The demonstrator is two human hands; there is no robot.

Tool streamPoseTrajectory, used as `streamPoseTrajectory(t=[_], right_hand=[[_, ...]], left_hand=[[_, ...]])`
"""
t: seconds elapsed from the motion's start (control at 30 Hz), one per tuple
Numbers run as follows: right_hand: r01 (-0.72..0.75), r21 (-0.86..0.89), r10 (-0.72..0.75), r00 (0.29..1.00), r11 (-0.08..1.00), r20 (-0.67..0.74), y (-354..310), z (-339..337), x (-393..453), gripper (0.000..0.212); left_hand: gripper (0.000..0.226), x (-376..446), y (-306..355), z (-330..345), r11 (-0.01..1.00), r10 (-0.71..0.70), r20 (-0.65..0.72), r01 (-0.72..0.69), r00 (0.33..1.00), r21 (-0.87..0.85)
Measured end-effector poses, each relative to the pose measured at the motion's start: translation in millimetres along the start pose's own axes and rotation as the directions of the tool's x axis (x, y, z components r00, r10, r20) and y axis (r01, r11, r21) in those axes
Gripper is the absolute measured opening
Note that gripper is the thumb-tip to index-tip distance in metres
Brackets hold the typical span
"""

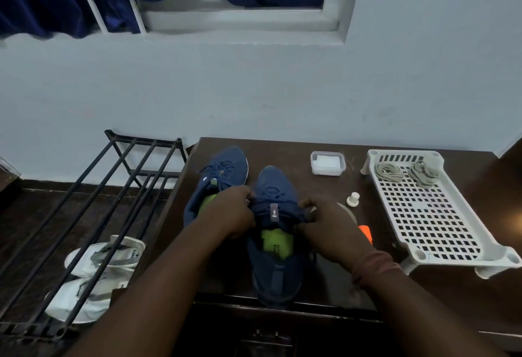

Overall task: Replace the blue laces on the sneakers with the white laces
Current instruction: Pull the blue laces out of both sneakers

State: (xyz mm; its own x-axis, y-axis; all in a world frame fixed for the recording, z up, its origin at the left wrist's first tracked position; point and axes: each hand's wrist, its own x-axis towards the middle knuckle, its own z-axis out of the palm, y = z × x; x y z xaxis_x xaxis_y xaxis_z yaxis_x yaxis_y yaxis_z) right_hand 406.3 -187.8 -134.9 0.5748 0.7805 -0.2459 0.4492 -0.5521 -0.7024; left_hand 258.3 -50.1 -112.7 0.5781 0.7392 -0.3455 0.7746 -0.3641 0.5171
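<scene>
Two blue sneakers with green insoles stand on a dark table [324,280], toes pointing away. The near sneaker [275,269] sits in the middle, and both hands work at its laced upper. My left hand [234,212] pinches the blue lace at the left side of the tongue. On the right side, my right hand [324,221] grips the lace and the collar. The other sneaker [226,168] lies behind and to the left, still laced in blue. Two bundles of white laces [406,173] rest at the far end of a white slotted tray [440,232].
A small clear lidded box [327,163], a white knob [353,199] and an orange object [366,233] lie on the table between sneakers and tray. A black metal shoe rack [84,215] stands left, with white sneakers [93,277] under it. The wall is directly behind.
</scene>
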Motion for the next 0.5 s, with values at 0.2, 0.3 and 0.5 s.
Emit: streamPoseTrajectory(t=[0.2,0.3,0.5], right_hand=[[-0.166,0.281,0.139,0.984,0.945,0.112,5.7,-6.7,3.3,0.035],[-0.125,0.203,0.115,0.992,0.971,0.061,3.5,-6.5,1.8,0.046],[0.011,-0.052,-0.013,0.999,0.999,-0.030,-7.5,-9.8,-2.0,0.033]], left_hand=[[0.035,-1.1,-3.1,1.3,0.997,-0.069,-0.039,0.070,0.997,0.033],[0.057,-6.0,0.1,2.3,0.996,0.022,-0.064,-0.016,0.998,0.087],[0.023,-22.5,40.9,15.0,0.865,0.462,-0.360,-0.323,0.810,0.383]])
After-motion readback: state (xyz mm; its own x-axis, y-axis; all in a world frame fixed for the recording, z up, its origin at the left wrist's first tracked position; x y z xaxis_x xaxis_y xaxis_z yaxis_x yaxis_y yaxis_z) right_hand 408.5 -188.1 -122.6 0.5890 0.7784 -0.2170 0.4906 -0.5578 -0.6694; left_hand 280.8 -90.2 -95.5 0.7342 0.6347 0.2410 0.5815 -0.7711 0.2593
